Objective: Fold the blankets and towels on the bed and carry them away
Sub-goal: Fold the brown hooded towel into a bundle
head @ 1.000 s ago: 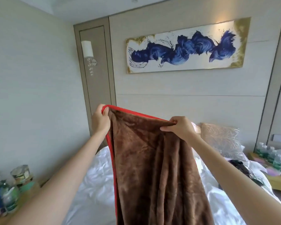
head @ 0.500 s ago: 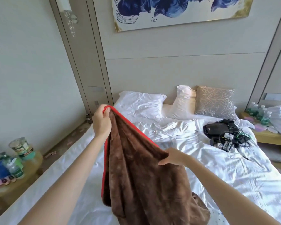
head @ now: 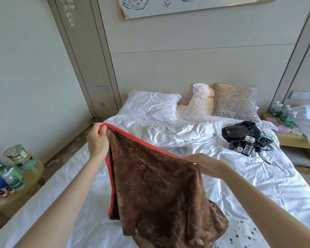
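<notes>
blanket bottom cut off | right hand at edge, grip hidden | left hand pinches corner | brown, red-trimmed

Daylit pale panelled wall bears a framed painting, with a round side table left and nightstand right.

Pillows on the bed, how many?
3: flat white pillow on the left, propped white pillow at the headboard's middle, grey patterned pillow right of it. More may hide behind.

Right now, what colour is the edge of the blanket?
Red trim on the brown blanket, clearest in the head view.
</notes>
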The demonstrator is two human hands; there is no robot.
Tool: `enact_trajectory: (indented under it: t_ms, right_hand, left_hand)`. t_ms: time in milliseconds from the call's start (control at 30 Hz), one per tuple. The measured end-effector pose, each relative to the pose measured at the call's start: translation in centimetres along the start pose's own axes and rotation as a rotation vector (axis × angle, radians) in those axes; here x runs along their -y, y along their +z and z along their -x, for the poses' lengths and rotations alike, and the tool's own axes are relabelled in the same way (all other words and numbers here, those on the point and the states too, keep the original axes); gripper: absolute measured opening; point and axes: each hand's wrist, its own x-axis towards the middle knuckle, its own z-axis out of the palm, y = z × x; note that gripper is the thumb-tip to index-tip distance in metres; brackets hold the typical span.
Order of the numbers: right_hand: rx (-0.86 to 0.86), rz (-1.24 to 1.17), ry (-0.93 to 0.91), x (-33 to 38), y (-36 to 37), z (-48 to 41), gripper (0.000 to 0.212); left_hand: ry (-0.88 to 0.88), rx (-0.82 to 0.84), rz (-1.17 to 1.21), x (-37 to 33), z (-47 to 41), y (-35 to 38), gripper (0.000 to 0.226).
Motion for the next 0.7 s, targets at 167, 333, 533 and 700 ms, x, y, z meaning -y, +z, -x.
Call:
enact_trajectory:
  t_ms: [167,333,533,700]
  right_hand:
    - [-0.410,0.443,-0.095,-0.5,0.4,-0.5,0.005]
    - [-0.593,0.675,-0.287,0.2,1.9,-1.1,0.018]
    - [-0.440,0.783,-0.489,3.0,4.8,-1.0,0.009]
    - [-0.363,0.718,-0.568,4.6,5.7,0.3,0.005]
  left_hand:
    - [-0.096,0.100,-0.081,1.0,1.3,1.3,0.018]
    - [-0.207,0.412,0.008,0.2,3.9,2.8,0.011]
    - [0.072,0.969,-0.142,-3.9,8.6,5.1,0.050]
    - [0.429,0.865,-0.356,-4.8,9.5,6.6,0.007]
